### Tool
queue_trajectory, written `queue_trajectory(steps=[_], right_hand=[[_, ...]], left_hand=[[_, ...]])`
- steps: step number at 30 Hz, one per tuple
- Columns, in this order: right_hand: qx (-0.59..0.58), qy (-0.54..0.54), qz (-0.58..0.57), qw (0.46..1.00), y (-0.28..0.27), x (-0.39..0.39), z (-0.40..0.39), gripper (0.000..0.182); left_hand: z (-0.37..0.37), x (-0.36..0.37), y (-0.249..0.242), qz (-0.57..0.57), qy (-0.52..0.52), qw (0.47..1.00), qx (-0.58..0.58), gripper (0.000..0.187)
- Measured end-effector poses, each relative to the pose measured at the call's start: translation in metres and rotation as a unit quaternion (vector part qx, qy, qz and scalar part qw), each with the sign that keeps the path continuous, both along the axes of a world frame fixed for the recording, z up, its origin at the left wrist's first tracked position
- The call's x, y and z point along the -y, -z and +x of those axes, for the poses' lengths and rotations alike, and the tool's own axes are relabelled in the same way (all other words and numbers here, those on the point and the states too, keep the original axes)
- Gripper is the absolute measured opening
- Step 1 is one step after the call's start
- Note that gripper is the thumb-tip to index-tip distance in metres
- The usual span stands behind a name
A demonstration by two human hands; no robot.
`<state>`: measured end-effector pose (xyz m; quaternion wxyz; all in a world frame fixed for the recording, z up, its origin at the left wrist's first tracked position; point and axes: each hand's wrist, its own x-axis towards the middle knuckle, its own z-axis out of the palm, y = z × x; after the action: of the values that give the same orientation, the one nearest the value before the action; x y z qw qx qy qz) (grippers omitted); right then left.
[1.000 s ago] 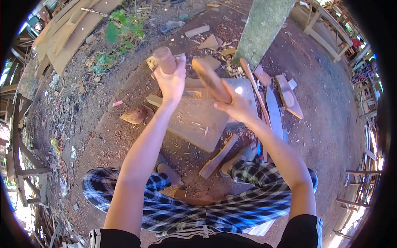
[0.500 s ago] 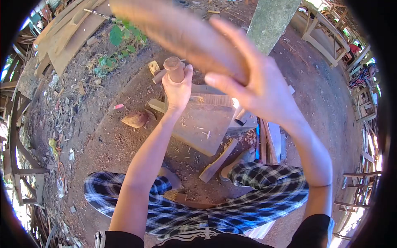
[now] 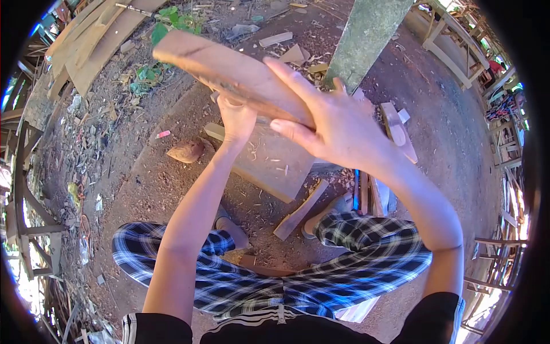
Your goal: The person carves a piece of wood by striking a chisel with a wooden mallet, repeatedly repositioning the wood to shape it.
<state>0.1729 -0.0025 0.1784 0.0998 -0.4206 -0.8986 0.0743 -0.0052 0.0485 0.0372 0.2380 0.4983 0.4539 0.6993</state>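
Observation:
My right hand grips the near end of a thick wooden club, its thumb below and index finger laid along the wood. The club slants up to the left and overlaps my left hand, which is closed around an upright round wooden handle. That handle is now hidden behind the club, and its lower end does not show. Beneath both hands stands a squared wooden block, with a few shavings on its top. The club covers the ribbed piece of wood lying there.
A curved wooden strip lies between my feet. Left of the block is a brown, pointed wooden piece. A grey slab post rises behind, with a board on the right. Shavings litter the ground; planks lie far left.
The club in my right hand has come down, and its blurred sweep has sharpened. It now covers the top of the handle in my left hand, which showed plainly before.

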Motion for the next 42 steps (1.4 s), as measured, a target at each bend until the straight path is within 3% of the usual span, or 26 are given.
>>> queue_trajectory(steps=[1, 3, 5, 7, 9, 11, 13, 14, 16, 21, 24, 26, 28, 30, 33, 36, 37, 38, 39, 41, 42], right_hand=[[-0.003, 0.004, -0.001, 1.0, -0.001, 0.0, 0.002, 0.073], [-0.155, -0.056, -0.089, 0.982, -0.002, -0.009, 0.008, 0.073], [-0.219, -0.045, -0.092, 0.97, 0.027, -0.017, 0.012, 0.076], [-0.256, 0.078, -0.131, 0.955, 0.058, -0.026, 0.016, 0.078], [-0.218, 0.124, -0.207, 0.946, 0.09, -0.037, 0.026, 0.079], [-0.16, 0.139, -0.171, 0.962, 0.145, -0.048, 0.038, 0.079], [-0.103, 0.151, -0.141, 0.973, 0.179, -0.051, 0.041, 0.079], [-0.085, 0.141, -0.124, 0.978, 0.191, -0.05, 0.043, 0.078], [0.012, 0.153, -0.14, 0.978, 0.182, -0.043, 0.036, 0.074], [-0.012, 0.151, -0.116, 0.982, 0.185, -0.038, 0.035, 0.073], [0.005, 0.165, -0.131, 0.977, 0.185, -0.034, 0.035, 0.072], [-0.005, 0.163, -0.131, 0.978, 0.184, -0.035, 0.034, 0.072], [0.007, 0.166, -0.137, 0.977, 0.181, -0.035, 0.033, 0.072], [0.02, 0.172, -0.141, 0.975, 0.178, -0.034, 0.033, 0.072], [0.012, 0.162, -0.16, 0.974, 0.18, -0.036, 0.036, 0.072], [-0.007, 0.139, -0.133, 0.981, 0.186, -0.042, 0.039, 0.073], [-0.121, 0.184, -0.276, 0.935, 0.177, -0.043, 0.041, 0.073], [-0.228, 0.223, -0.41, 0.855, 0.172, -0.044, 0.042, 0.074], [-0.225, 0.222, -0.41, 0.856, 0.179, -0.045, 0.043, 0.074], [-0.38, 0.203, -0.438, 0.789, 0.198, -0.047, 0.045, 0.073], [-0.376, 0.202, -0.44, 0.79, 0.196, -0.044, 0.043, 0.073]], left_hand=[[0.001, 0.003, -0.001, 0.017, -0.002, 0.999, 0.033, 0.007], [0.0, 0.003, 0.001, 0.034, -0.005, 0.997, 0.07, 0.008], [-0.014, 0.006, 0.009, -0.049, 0.104, 0.993, 0.024, 0.01], [-0.012, 0.016, 0.013, -0.09, 0.125, 0.987, 0.055, 0.014], [-0.012, 0.026, 0.025, -0.096, 0.071, 0.992, -0.04, 0.013], [-0.013, 0.042, 0.026, -0.079, 0.085, 0.991, -0.067, 0.016], [-0.015, 0.061, 0.023, -0.071, 0.087, 0.971, -0.21, 0.015], [-0.016, 0.066, 0.031, -0.075, 0.087, 0.97, -0.213, 0.015], [-0.017, 0.075, 0.051, 0.029, 0.193, 0.948, -0.251, 0.019], [-0.005, 0.092, 0.063, 0.053, 0.225, 0.904, -0.359, 0.028], [-0.004, 0.077, 0.043, -0.017, 0.165, 0.947, -0.277, 0.021], [-0.013, 0.052, 0.019, -0.113, 0.095, 0.981, -0.129, 0.017], [-0.012, 0.024, -0.017, -0.092, 0.05, 0.989, 0.101, 0.021], [-0.033, -0.004, -0.021, -0.063, 0.024, 0.977, 0.2, 0.024], [-0.043, -0.021, -0.027, -0.082, -0.003, 0.956, 0.281, 0.027], [-0.031, -0.02, -0.035, -0.079, 0.013, 0.96, 0.269, 0.027], [-0.024, -0.018, -0.036, -0.083, 0.013, 0.965, 0.247, 0.027], [-0.017, -0.021, -0.034, -0.069, 0.018, 0.965, 0.253, 0.023], [-0.013, -0.022, -0.031, -0.068, 0.015, 0.964, 0.255, 0.023], [-0.003, -0.025, -0.026, -0.053, 0.058, 0.974, 0.214, 0.023], [0.004, -0.026, -0.027, -0.056, 0.046, 0.975, 0.21, 0.024]])
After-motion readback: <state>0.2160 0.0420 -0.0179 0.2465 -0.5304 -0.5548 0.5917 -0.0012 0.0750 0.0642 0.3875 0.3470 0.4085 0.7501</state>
